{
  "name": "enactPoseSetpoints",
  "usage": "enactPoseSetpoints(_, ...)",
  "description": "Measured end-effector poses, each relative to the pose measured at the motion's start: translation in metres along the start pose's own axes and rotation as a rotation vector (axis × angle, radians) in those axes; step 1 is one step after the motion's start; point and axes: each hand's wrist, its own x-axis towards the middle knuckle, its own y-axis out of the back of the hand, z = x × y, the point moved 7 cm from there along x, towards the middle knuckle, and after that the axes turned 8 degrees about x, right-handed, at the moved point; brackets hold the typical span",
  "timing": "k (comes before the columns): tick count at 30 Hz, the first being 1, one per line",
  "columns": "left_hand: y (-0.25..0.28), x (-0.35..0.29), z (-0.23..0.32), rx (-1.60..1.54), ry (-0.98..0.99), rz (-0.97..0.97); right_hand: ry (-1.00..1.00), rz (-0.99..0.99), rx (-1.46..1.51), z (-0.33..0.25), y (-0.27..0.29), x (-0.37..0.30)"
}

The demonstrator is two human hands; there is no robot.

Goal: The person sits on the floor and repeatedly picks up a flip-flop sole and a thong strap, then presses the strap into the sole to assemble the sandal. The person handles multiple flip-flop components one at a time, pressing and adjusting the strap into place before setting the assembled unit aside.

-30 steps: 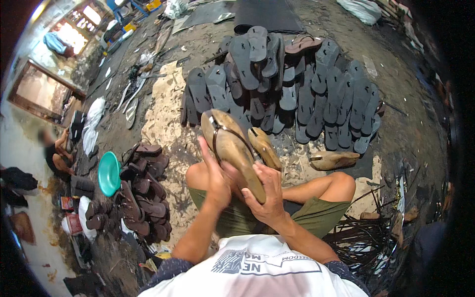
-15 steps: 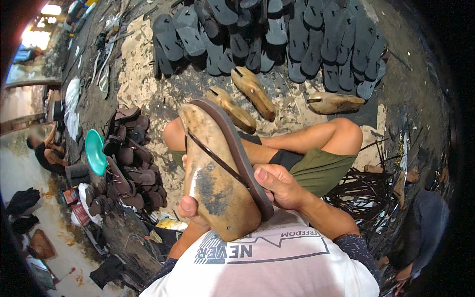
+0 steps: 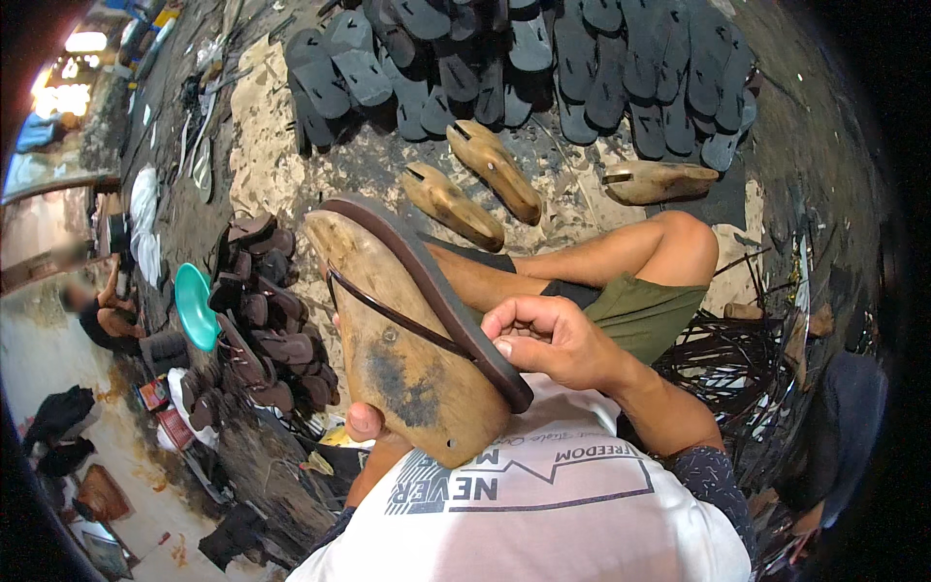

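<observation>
A pale wooden shoe last (image 3: 412,359) is held upright in front of my chest, its heel end against my shirt. Pressed along its right side is a brown-soled flip-flop sandal (image 3: 432,276), with a thin dark strap (image 3: 393,312) running across the last. My left hand (image 3: 365,423) grips the last from behind and the left; only its thumb and a bit of finger show. My right hand (image 3: 558,338) is at the sole's right edge near the strap's end, fingers curled and thumb tip close against the edge. Whatever lies between those fingertips is hidden.
Two wooden lasts (image 3: 451,206) lie beyond my crossed legs, with another last (image 3: 659,182) to the right. Dark soles (image 3: 606,87) cover the far floor. Brown sandals (image 3: 281,344) are heaped at left by a green basin (image 3: 197,307). Dark strips (image 3: 722,364) lie right. Another person (image 3: 107,315) sits far left.
My right hand has shifted from a thumb-on-top grip on the sole to curled fingers at its edge. The last and sandal have tilted leftward, with the toe end moving left.
</observation>
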Motion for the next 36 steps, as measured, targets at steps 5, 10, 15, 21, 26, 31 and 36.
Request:
enactPoseSetpoints(5, 0.003, -0.004, 0.007, 0.019, -0.116, -0.006, 0.007, 0.043, -0.141, 0.001, 0.005, 0.001)
enactPoseSetpoints(10, 0.013, -0.007, 0.005, -0.065, -0.137, 0.044, -0.044, 0.070, 0.009, 0.014, -0.001, -0.014)
enactPoseSetpoints(15, -0.050, 0.009, 0.031, 0.158, -0.069, -0.123, 0.065, -0.060, -0.051, -0.011, 0.046, 0.015)
enactPoseSetpoints(21, -0.098, 0.014, 0.046, 0.841, -0.137, -0.592, 0.156, -0.142, 0.049, -0.064, 0.033, 0.073)
enactPoseSetpoints(26, -0.069, 0.025, 0.031, 0.592, 0.055, -0.488, 0.183, -0.152, 0.238, -0.045, 0.036, 0.083)
enactPoseSetpoints(31, -0.004, 0.012, -0.051, 0.098, 0.295, -0.377, 0.273, -0.084, 0.252, -0.033, 0.038, 0.092)
enactPoseSetpoints(36, -0.003, -0.015, -0.058, -0.043, 0.509, -0.197, 0.232, -0.141, 0.495, -0.031, 0.028, 0.092)
